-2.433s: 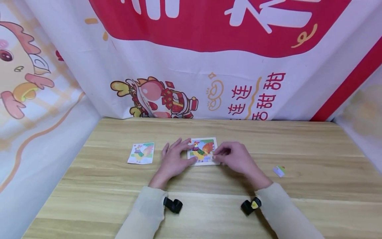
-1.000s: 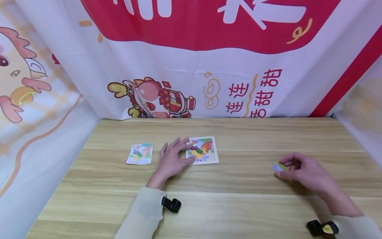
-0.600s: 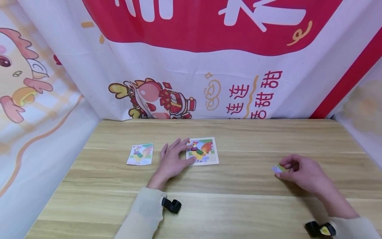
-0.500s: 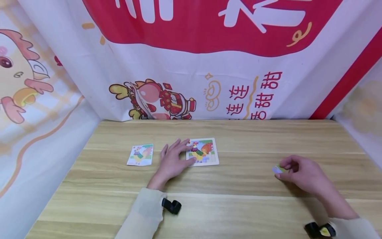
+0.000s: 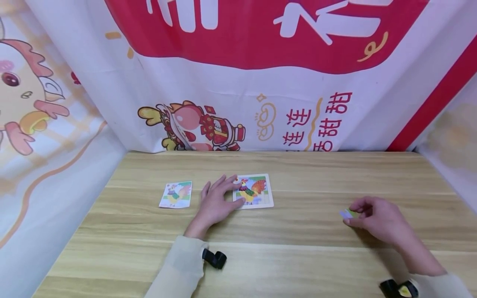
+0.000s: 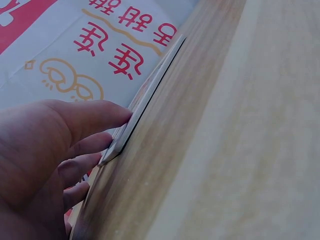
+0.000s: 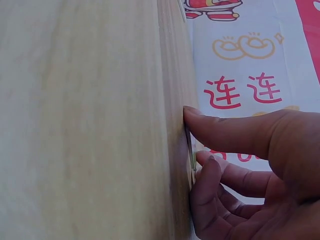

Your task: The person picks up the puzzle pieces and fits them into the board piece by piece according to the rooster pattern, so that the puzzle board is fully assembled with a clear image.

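A rooster jigsaw puzzle in a pale tray (image 5: 271, 205) lies near the middle of the table. Its lower right corner shows a bare patch of tray. My left hand (image 5: 216, 203) rests on the tray's left side, thumb and fingers spread and covering part of the picture. In the left wrist view the thumb tip touches the tray's edge (image 6: 150, 97). Far to the right, my right hand (image 5: 380, 217) pinches a small green and lilac puzzle piece (image 5: 345, 213) between thumb and fingers, at the table surface. The right wrist view shows that piece (image 7: 192, 150) edge-on.
A paper card (image 5: 176, 195) with the same rooster picture lies left of my left hand. The wooden table (image 5: 290, 265) ends at a printed white and red cloth (image 5: 246, 91) behind. Another printed cloth (image 5: 56, 186) stands along the left side.
My right hand left the puzzle tray, moved right to the loose puzzle piece and pinches it there; over the last second it has barely moved. The left hand stays on the tray.
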Tool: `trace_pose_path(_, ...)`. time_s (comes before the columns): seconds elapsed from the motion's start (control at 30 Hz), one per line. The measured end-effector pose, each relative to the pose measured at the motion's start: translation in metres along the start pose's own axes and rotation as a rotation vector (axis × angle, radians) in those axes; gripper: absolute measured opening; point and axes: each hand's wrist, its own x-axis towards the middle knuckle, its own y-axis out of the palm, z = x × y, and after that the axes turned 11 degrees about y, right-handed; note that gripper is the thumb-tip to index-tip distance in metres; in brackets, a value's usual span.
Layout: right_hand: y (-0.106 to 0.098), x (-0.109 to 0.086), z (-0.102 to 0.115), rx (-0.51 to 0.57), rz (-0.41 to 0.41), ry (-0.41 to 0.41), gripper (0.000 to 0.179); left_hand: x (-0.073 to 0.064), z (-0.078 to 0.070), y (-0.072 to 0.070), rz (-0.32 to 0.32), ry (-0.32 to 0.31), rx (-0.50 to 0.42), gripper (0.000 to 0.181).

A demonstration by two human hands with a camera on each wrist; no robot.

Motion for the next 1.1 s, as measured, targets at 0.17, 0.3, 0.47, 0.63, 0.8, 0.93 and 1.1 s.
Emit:
trace_pose_path(0.17,0.0014,0.0002,-0.0017,-0.008,-0.013,-0.033,0.052,0.0004,0.0001,0.0007,-0.002,0.002,-0.004,0.05)
trace_pose_path(0.3,0.0025,-0.0009,-0.0047,-0.015,-0.022,-0.06,0.051,-0.0008,0.0,0.0024,-0.001,0.008,-0.001,0.05)
trace_pose_path(0.47,0.0061,-0.004,-0.0092,-0.027,-0.052,-0.087,0.047,-0.0048,0.0014,0.0066,0.009,-0.002,0.0,0.05)
trace_pose_path(0.63,0.0083,-0.0045,-0.0096,-0.025,-0.067,-0.105,0.045,-0.0064,0.0017,0.0076,-0.005,0.006,-0.015,0.049)
trace_pose_path(0.8,0.0079,-0.0037,-0.0079,-0.019,-0.066,-0.126,0.044,-0.0055,0.0013,0.0059,-0.008,0.006,-0.015,0.05)
trace_pose_path(0.93,0.0064,-0.0012,-0.0056,-0.024,-0.031,-0.108,0.044,-0.004,0.0013,0.0043,-0.009,0.006,-0.006,0.05)
trace_pose_path(1.1,0.0057,0.0003,-0.0021,-0.016,-0.018,-0.106,0.044,-0.0022,0.0018,0.0019,-0.01,0.01,0.002,0.051)
